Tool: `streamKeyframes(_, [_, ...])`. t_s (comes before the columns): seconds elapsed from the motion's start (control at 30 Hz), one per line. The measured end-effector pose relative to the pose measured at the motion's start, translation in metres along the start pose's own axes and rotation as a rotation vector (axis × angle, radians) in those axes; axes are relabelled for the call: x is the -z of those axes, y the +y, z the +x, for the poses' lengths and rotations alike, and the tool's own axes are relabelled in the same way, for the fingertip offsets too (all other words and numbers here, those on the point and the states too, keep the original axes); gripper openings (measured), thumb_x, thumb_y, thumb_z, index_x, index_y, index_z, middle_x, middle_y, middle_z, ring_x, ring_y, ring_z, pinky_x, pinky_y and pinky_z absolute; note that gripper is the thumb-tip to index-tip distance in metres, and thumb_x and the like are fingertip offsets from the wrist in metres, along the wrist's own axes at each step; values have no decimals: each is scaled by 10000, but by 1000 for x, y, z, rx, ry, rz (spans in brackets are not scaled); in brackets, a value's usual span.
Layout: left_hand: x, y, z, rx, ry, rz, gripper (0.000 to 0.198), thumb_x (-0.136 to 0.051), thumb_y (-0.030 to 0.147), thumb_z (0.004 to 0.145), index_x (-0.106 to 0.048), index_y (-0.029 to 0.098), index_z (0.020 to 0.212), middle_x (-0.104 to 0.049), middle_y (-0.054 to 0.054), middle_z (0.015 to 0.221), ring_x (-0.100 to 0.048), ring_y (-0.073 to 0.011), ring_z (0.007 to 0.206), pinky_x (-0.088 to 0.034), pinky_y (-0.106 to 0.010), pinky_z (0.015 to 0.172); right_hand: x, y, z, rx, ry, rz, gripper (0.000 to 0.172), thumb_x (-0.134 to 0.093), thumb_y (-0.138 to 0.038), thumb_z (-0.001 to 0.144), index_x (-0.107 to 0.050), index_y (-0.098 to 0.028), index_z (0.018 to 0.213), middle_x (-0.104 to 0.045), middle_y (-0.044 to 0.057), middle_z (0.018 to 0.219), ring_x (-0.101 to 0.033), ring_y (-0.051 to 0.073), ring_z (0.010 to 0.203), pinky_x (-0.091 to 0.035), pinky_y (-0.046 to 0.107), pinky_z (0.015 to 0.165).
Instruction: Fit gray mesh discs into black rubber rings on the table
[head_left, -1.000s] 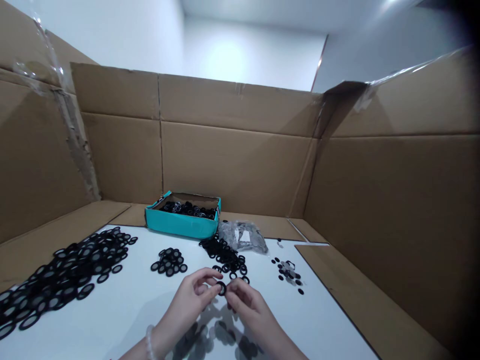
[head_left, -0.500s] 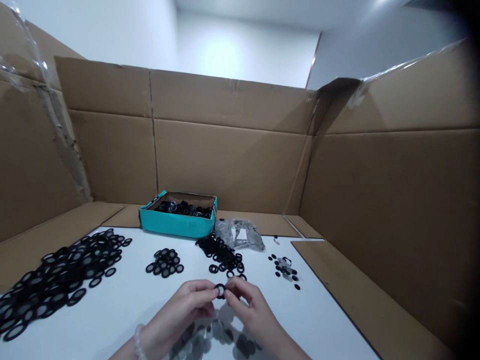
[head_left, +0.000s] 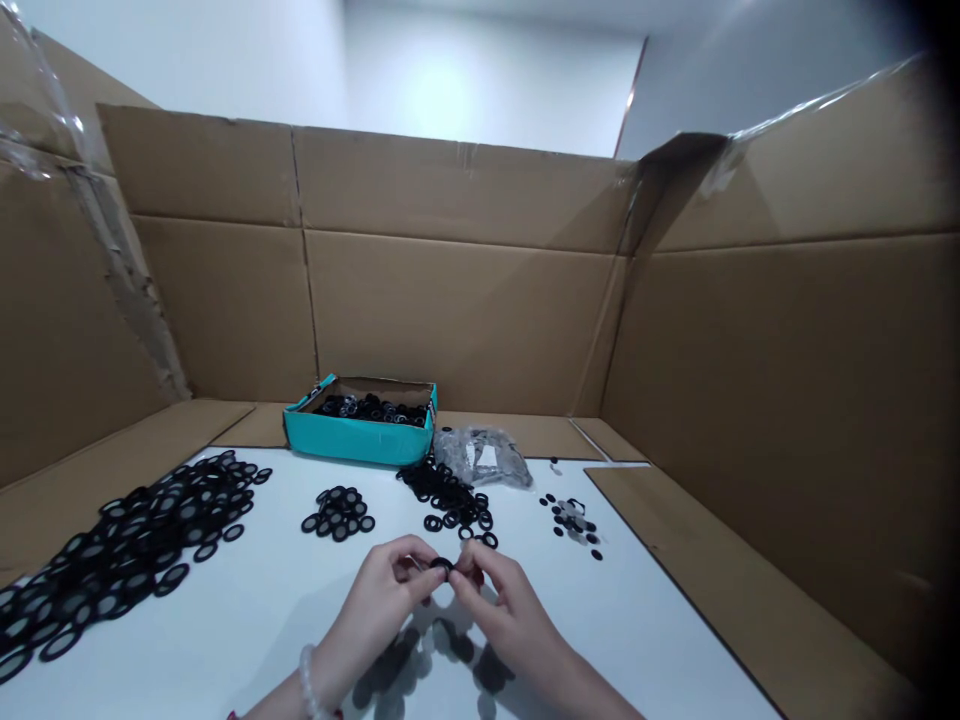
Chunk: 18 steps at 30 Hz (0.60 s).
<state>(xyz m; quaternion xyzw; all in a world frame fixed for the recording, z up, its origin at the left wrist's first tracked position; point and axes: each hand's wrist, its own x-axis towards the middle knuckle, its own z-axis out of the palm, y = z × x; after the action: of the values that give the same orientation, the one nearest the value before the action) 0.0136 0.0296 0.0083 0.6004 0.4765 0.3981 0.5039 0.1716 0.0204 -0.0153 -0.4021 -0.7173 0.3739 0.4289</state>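
Here, left hand (head_left: 379, 590), right hand (head_left: 499, 600) pinch black ring (head_left: 442, 564); bag label (head_left: 488, 457) unreadable.

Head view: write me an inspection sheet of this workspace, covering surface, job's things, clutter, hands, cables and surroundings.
Surface: white board laid inside an opened cardboard carton.
Job's things: small black ring pinched between both hands; piles of black rings lie on the board.
Clutter: teal box holding rings; clear plastic bag beside it.
Hands: left hand, with a pale beaded bracelet, and right hand both on the ring.
Cables: nothing seen.
Surroundings: cardboard walls; white room wall beyond.
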Motion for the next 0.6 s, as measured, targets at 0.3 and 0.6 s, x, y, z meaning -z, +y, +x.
streamKeyframes(0.3, [6,10,-3,104,-154,-102,265,-654,393,627,-597,135,608,-517,20,518,-484,-131,526,-360,-239,549,5,3,3,-109,-101,97,291,-480,-408,851,-430,-177,681,-407,-34,628,-373,120,607,-294,229,565])
streamKeyframes(0.6, [6,-16,8,19,-72,-146,360,-678,385,637,-593,146,893,-558,11,649,-487,-124,557,-389,-236,536,4,4,4,-158,-128,105,317,-500,-455,838,-444,-179,694,-404,-42,617,-369,114,590,-290,222,557])
